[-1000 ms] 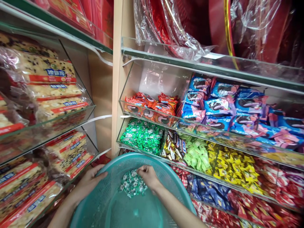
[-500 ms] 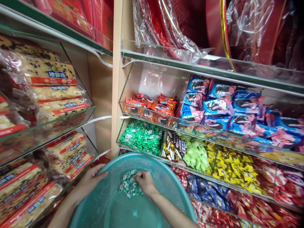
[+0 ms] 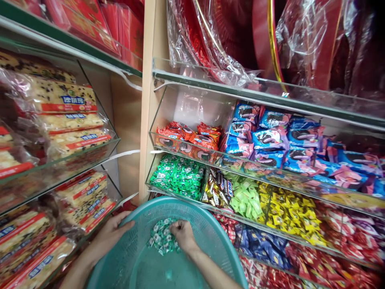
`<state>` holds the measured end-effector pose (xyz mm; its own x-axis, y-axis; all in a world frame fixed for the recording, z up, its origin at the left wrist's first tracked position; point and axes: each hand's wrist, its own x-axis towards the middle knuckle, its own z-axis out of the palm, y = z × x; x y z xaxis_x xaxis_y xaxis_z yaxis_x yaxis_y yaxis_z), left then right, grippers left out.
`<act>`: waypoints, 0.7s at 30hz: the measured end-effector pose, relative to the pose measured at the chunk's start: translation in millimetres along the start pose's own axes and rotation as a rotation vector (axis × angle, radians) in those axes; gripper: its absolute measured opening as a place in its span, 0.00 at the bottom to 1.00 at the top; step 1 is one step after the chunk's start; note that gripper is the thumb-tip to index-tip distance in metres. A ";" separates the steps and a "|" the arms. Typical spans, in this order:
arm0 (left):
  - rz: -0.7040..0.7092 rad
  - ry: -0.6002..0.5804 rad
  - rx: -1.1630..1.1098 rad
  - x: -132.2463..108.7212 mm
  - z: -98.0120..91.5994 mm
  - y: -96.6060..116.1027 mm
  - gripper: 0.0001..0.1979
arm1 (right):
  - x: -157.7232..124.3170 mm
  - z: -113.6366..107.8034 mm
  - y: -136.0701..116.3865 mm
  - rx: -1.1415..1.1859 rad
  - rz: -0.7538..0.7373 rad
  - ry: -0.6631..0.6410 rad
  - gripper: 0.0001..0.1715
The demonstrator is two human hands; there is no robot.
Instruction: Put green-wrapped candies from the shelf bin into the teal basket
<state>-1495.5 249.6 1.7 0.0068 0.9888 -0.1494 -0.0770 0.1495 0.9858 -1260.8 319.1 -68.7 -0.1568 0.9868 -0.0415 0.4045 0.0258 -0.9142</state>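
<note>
A large teal plastic basket (image 3: 150, 271) with mesh sides fills the lower middle. My left hand (image 3: 116, 232) is closed over its left rim, thumb on the inner side. Inside the basket lies a small heap of green-and-white wrapped candies (image 3: 162, 237). My right hand (image 3: 183, 236) reaches in from the right, at the heap's right edge. Its fingers are pinched together; whatever they hold, if anything, is hidden. Just behind the basket, a glass shelf bin holds many matching green wrapped candies (image 3: 177, 176).
Right of the green bin sit brown-wrapped bars (image 3: 217, 188), pale green packets (image 3: 245, 196) and yellow candies (image 3: 290, 212). Above are red-orange packets (image 3: 189, 134) and blue packets (image 3: 270, 136). Packaged pastry bars (image 3: 64, 96) fill the left shelves. A wooden post (image 3: 147, 100) divides the shelving.
The view has shifted slightly, so the shelves sit a little lower and further left. My right hand stays beside the heap, fingers still pinched; my left hand keeps the rim.
</note>
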 end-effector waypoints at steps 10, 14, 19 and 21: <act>0.025 0.020 0.022 2.5 2.2 3.2 0.23 | -11.3 -13.8 -21.1 -0.158 -0.194 0.133 0.12; 0.010 0.021 -0.006 3.0 1.3 1.0 0.23 | -26.8 -29.2 -42.4 -0.263 -0.315 0.091 0.12; 0.003 -0.002 -0.038 3.4 0.5 2.1 0.22 | -40.3 -45.9 -53.8 -0.294 -0.386 -0.040 0.12; -0.003 -0.017 -0.049 3.8 0.6 3.9 0.21 | -43.1 -50.9 -56.4 -0.328 -0.390 -0.050 0.12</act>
<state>-1495.2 253.9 5.0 0.0235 0.9884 -0.1503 -0.1255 0.1521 0.9804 -1231.0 283.3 5.2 -0.3925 0.8848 0.2511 0.5676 0.4478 -0.6909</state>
